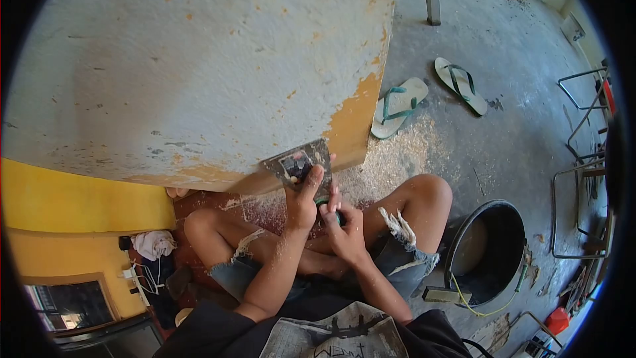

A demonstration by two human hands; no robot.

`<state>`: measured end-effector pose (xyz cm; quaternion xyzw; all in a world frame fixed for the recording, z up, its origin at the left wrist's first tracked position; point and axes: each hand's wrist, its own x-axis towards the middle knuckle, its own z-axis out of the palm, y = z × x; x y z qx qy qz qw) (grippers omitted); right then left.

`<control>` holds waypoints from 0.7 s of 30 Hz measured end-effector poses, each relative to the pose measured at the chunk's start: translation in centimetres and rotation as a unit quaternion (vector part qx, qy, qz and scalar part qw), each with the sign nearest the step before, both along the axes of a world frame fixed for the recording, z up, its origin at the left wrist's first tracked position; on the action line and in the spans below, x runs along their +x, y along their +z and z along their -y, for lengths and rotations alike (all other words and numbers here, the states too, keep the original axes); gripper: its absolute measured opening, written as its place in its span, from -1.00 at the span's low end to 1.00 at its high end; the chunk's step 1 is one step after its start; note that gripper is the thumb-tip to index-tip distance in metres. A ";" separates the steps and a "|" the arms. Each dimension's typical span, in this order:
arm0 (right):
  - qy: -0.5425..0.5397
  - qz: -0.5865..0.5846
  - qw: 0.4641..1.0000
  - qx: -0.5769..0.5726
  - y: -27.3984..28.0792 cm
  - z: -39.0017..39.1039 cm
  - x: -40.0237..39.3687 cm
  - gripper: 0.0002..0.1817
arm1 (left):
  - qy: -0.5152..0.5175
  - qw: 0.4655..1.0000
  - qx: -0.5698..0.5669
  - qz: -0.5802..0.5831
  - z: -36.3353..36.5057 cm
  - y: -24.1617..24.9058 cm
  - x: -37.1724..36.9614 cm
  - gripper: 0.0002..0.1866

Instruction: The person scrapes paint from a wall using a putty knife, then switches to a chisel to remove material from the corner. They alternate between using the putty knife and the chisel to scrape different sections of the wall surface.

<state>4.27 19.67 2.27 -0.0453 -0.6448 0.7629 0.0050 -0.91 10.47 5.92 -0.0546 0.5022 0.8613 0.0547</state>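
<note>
My left hand (305, 202) is wrapped round a wide metal scraper (319, 152), its thumb pressed on the blade. The blade lies close to the lower edge of a wall (218, 73) with whitish, worn paint and orange patches. Just right of it, my right hand (342, 225) has its fingers bent round a small dark green object (322, 207), perhaps the scraper's handle; the fingers partly hide it. Paint flakes (404, 156) cover the floor beyond my knees.
Two flip-flops (399, 107) (460, 86) lie on the grey floor. A black bucket (487, 252) stands by my right knee. Metal frames (575, 172) line the right side. Cables and a cloth (154, 244) are at the left, near a yellow wall (86, 202).
</note>
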 end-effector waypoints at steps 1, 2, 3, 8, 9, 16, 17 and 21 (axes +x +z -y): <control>-0.001 -0.005 1.000 -0.001 0.0 0.1 -0.1 -0.82 | 0.000 1.000 -0.004 -0.012 -0.1 0.1 -0.3 -0.55; -0.005 -0.001 1.000 -0.018 0.0 0.2 0.3 -0.82 | 0.001 1.000 -0.008 -0.022 -0.2 0.3 -0.4 -0.55; -0.008 0.005 0.999 -0.035 -0.1 0.2 0.5 -0.82 | 0.001 1.000 -0.009 -0.024 -0.2 0.4 -0.6 -0.55; 0.009 0.030 0.999 -0.042 -0.9 0.0 0.7 -0.82 | 0.018 1.000 0.001 0.006 -0.5 0.4 -0.1 -0.52; 0.006 0.014 0.998 -0.057 -0.9 0.0 0.6 -0.82 | 0.021 1.000 -0.008 -0.005 -0.5 0.7 -0.2 -0.51; 0.017 0.029 0.999 -0.040 -0.6 -0.3 0.4 -0.83 | 0.017 1.000 0.002 -0.008 -0.7 1.0 -0.2 -0.52; 0.011 0.020 0.999 -0.048 -0.7 -0.3 0.4 -0.83 | 0.017 1.000 0.018 -0.009 -0.8 1.0 -0.4 -0.55; 0.011 0.020 0.998 -0.057 -0.8 -0.4 0.1 -0.83 | 0.044 0.999 0.018 -0.009 -1.0 0.1 -0.5 -0.55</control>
